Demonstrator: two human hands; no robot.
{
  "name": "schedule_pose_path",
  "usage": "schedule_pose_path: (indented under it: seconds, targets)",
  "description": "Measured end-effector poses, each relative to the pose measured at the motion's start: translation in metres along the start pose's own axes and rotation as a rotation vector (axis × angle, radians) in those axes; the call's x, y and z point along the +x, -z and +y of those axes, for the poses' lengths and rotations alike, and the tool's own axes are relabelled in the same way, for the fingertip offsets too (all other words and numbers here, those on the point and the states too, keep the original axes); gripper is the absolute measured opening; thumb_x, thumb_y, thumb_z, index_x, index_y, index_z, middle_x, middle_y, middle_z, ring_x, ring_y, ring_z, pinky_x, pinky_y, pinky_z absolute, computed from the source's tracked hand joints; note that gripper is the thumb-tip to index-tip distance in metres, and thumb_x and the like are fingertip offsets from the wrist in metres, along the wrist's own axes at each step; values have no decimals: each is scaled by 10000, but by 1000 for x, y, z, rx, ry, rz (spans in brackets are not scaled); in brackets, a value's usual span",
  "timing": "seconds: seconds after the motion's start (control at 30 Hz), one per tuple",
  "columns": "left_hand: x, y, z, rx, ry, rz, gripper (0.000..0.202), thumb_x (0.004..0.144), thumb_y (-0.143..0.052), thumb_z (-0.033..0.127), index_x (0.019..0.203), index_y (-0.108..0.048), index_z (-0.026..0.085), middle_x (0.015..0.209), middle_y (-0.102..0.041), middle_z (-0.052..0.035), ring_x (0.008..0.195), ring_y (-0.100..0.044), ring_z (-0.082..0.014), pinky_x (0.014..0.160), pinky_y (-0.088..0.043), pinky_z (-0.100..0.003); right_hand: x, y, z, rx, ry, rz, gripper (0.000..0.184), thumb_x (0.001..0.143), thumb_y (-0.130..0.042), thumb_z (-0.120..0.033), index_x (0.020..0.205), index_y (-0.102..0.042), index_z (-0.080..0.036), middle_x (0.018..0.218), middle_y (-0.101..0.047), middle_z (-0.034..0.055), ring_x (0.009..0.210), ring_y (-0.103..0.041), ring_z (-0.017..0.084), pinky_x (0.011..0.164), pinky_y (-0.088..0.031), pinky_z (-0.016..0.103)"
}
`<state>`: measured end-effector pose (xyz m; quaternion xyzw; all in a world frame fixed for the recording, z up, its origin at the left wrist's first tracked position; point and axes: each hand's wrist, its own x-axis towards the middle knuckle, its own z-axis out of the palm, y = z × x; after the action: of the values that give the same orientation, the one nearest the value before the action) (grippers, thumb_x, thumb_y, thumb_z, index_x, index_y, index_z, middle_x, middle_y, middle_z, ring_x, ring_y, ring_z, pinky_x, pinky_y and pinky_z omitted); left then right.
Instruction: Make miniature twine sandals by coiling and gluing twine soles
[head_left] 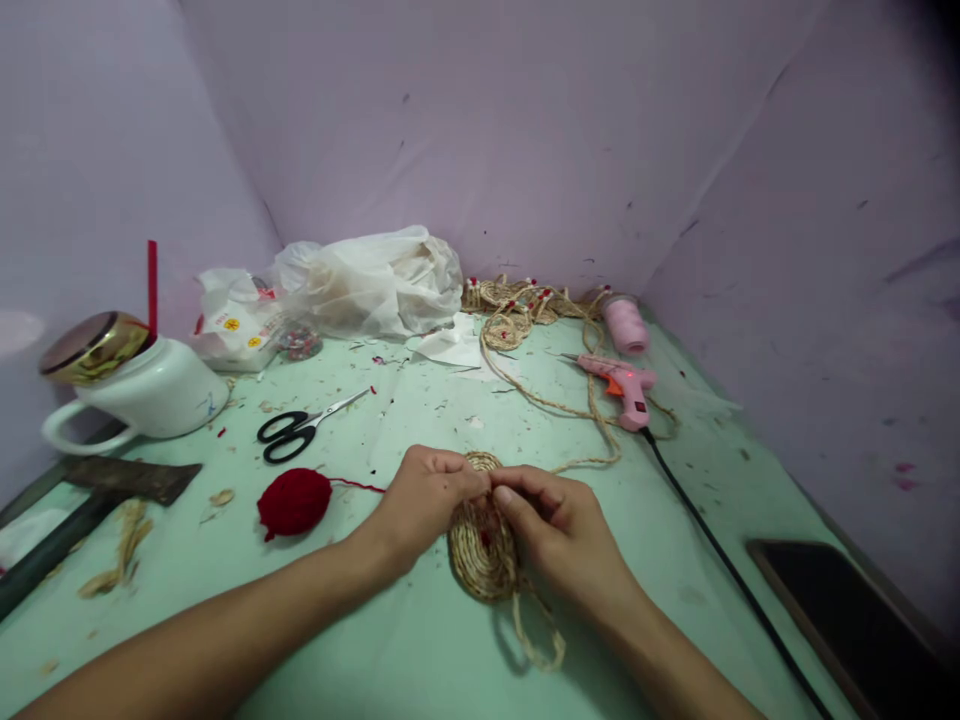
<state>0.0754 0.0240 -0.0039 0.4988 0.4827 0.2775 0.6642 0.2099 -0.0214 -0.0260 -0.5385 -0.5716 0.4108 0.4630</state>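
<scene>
Over a flat oval coil of braided straw rope [480,570], my left hand [427,500] and my right hand [562,530] meet fingertip to fingertip. The left is closed in a pinch; a red strand from the yarn ball [294,502] runs into it. My right thumb and forefinger are pinched together too, but what lies between them is too small to make out. A small red spot shows at the coil's middle. One loose rope loop [555,655] hangs from its near right side. The hands hide the coil's upper part.
Black-handled scissors [304,430] lie left of centre, near a hammer [127,480] and a white teapot-like vessel [165,390]. Right stand a pink glue gun [619,385] with a cord, a pink thread spool [626,325] and a dark phone [847,620]. Plastic bags [375,280] and straw pieces [517,305] line the back.
</scene>
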Motion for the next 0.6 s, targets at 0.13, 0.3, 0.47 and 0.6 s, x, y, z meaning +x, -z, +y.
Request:
schedule_pose_path:
  seconds: [0.13,0.3,0.47,0.6]
  targets:
    - [1,4,6,72,-16,124,227,568,-568,248,391,-460,157,323,-310,86,348,-222,-34,362,-135,-202,-2,6,-10,-77,-63,-144,260,744,-595,-256,992,-633,-185,758,-691,20,666,-621,158,594,-474,249]
    - [5,13,12,144,-99,296,206,553,-572,229,381,-494,146,322,-309,83,361,-229,-36,368,-142,-204,-8,18,-28,-323,-57,-399,324,626,-726,-291,927,-636,-211,688,-679,-10,602,-592,145,539,-424,213]
    - [16,27,12,104,-92,366,179,562,-567,234,419,-497,151,335,-306,89,353,-207,-30,368,-124,-204,-11,48,-32,-268,-222,-693,231,812,-487,-239,675,-665,-186,518,-603,-20,460,-525,100,440,-370,178]
    - [20,34,9,93,-45,325,211,558,-563,220,402,-432,166,333,-282,89,346,-191,-30,364,-115,-201,-15,67,-18,-322,-299,-707,271,686,-491,-50,527,-663,-186,360,-490,-61,329,-402,63,333,-253,147]
